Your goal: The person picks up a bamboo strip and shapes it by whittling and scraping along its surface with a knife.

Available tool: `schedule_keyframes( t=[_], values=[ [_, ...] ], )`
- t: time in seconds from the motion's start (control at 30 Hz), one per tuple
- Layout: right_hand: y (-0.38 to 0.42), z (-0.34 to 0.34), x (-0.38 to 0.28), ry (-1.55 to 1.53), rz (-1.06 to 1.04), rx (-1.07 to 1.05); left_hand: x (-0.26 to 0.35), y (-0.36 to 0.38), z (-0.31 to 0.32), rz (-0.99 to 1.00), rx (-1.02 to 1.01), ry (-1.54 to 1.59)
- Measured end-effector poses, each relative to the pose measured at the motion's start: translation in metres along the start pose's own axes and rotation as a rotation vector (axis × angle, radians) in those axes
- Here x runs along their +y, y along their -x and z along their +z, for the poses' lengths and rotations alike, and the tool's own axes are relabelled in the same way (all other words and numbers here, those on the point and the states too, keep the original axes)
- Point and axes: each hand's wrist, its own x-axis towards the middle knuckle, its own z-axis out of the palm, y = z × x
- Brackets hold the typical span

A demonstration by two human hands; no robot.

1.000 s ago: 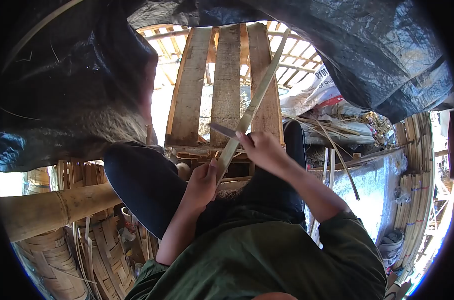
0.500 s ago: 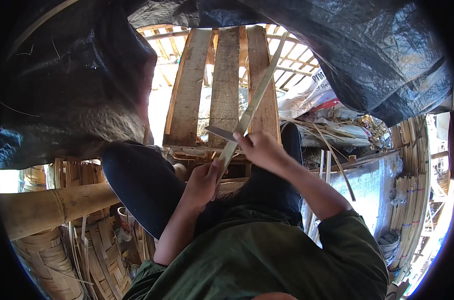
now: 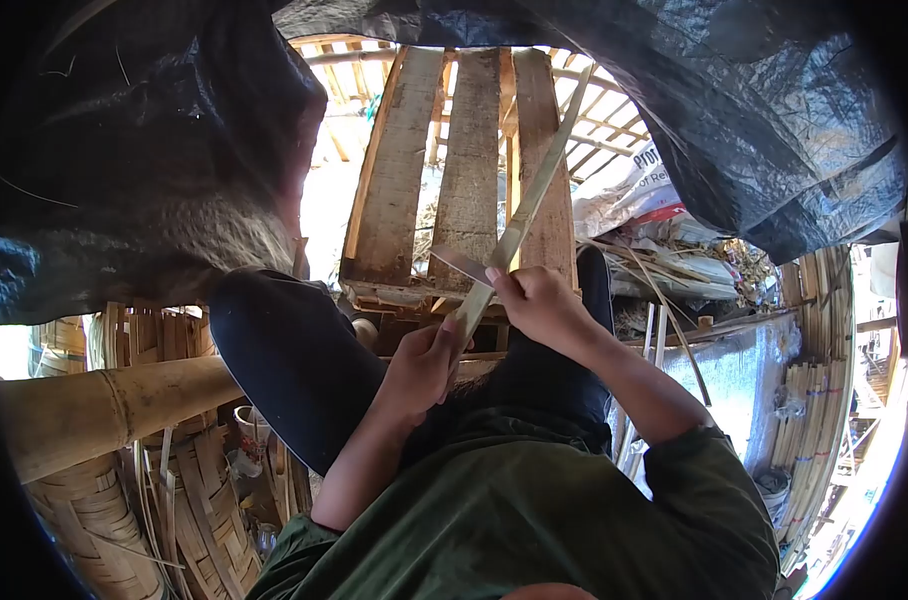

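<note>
A long, pale bamboo strip [image 3: 536, 191] slants up and to the right, its far part over a slatted wooden bench [image 3: 463, 160]. My left hand [image 3: 423, 368] is closed around the strip's near end. In my right hand [image 3: 544, 305] is a knife [image 3: 459, 262], its blade pointing left and lying across the strip just beyond my left hand. The knife's handle is hidden inside my fingers.
Dark plastic sheeting [image 3: 134, 150] hangs at the left and upper right. A thick bamboo pole [image 3: 114, 405] reaches my leg from the left. Woven baskets [image 3: 89, 510] stand at lower left, bundled bamboo slats [image 3: 814, 410] at right, and a printed sack [image 3: 629, 190] beyond the bench.
The whole view has shifted slightly, so the bench, strip and hands appear farther right. Both hands keep their grips, and the knife remains across the strip.
</note>
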Motion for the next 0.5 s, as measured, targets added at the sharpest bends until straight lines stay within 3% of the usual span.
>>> schedule_keyframes(
  t=[0.03,0.1,0.13,0.23,0.27,0.3,0.37,0.4,0.43,0.5],
  values=[
    [-0.003,-0.007,-0.001,-0.002,0.007,-0.003,0.000,0.001,0.000,-0.011,0.000,-0.021],
    [-0.021,-0.037,0.000,-0.189,0.374,-0.133,-0.002,0.002,0.001,-0.018,-0.003,-0.004],
    [-0.030,-0.044,0.006,-0.103,0.432,-0.076,-0.002,0.002,0.001,-0.013,-0.003,0.010],
    [-0.006,-0.016,-0.011,-0.130,0.325,-0.130,-0.002,0.001,0.000,-0.010,-0.005,0.027],
    [0.012,-0.012,-0.028,-0.212,0.130,-0.115,-0.003,0.002,-0.001,-0.018,-0.007,0.021],
    [0.009,-0.012,-0.023,-0.217,0.136,-0.114,-0.003,0.001,-0.001,-0.016,0.004,0.010],
    [-0.008,-0.021,-0.006,-0.154,0.363,-0.266,-0.003,0.002,0.000,-0.013,0.016,0.005],
    [-0.015,-0.033,-0.002,-0.187,0.350,-0.089,-0.003,0.003,0.001,-0.008,0.011,-0.002],
    [-0.015,-0.025,0.013,-0.186,0.348,-0.086,-0.002,0.002,0.002,-0.002,0.004,-0.010],
    [-0.021,-0.001,0.046,0.588,-0.287,0.228,-0.004,0.002,0.003,0.018,0.011,-0.021]
  ],
)
